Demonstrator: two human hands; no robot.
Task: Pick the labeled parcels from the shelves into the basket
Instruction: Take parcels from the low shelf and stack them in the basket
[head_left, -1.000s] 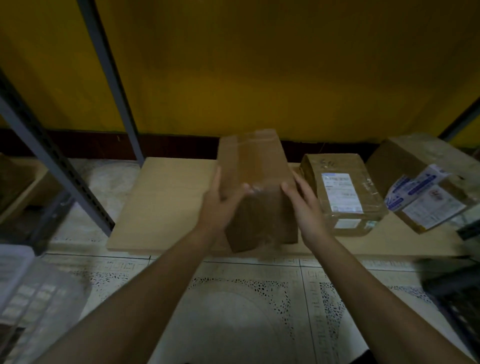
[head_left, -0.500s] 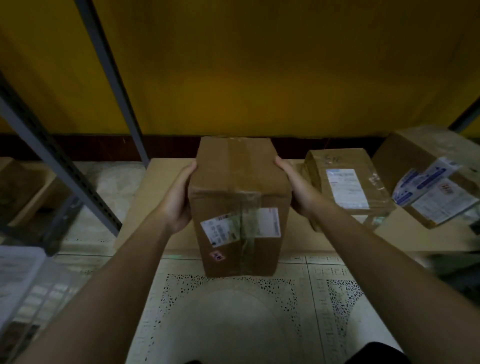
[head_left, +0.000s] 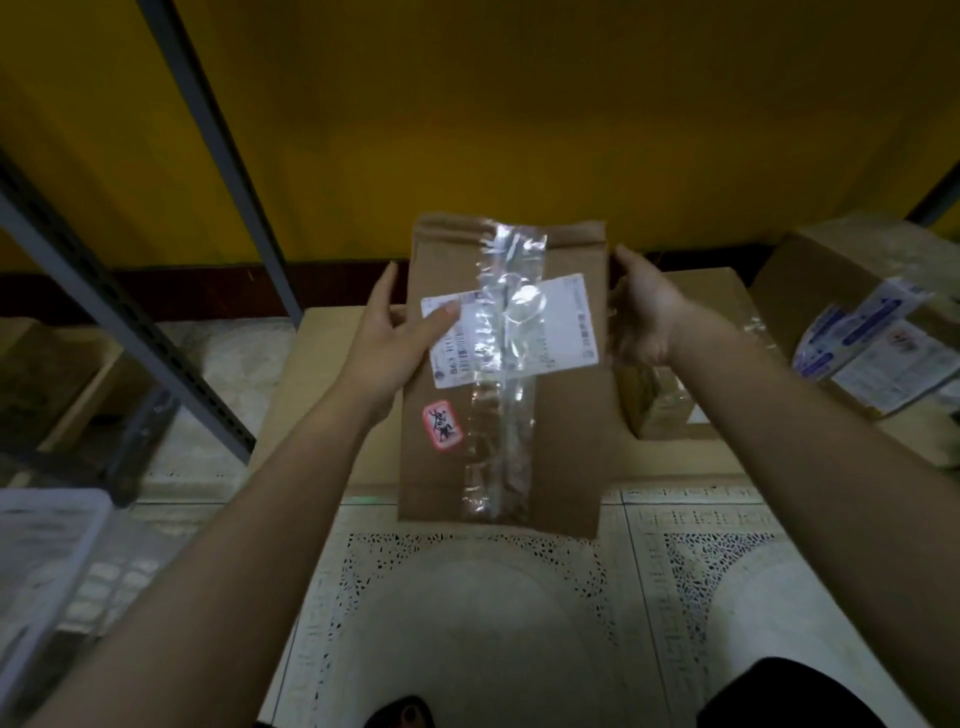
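A brown cardboard parcel (head_left: 556, 415) is held up in front of me, its taped face turned toward the camera. That face carries a white shipping label and a small red sticker. My left hand (head_left: 387, 345) grips its left side with the thumb on the label. My right hand (head_left: 647, 317) holds its right side. A translucent white basket (head_left: 47, 561) shows at the lower left edge. Two more labeled parcels sit on the low shelf: a small one (head_left: 670, 400) partly hidden behind my right arm, and a larger one (head_left: 852, 291) at the far right.
The low wooden shelf board (head_left: 317, 374) lies just above a patterned tile floor (head_left: 467, 623). Grey metal shelf uprights (head_left: 218, 156) rise on the left before a yellow wall. Another cardboard box (head_left: 47, 374) sits at far left.
The parcel has been lifted off the shelf and tipped so its labeled, taped face points at me. Both hands have risen with it, and the view has moved closer.
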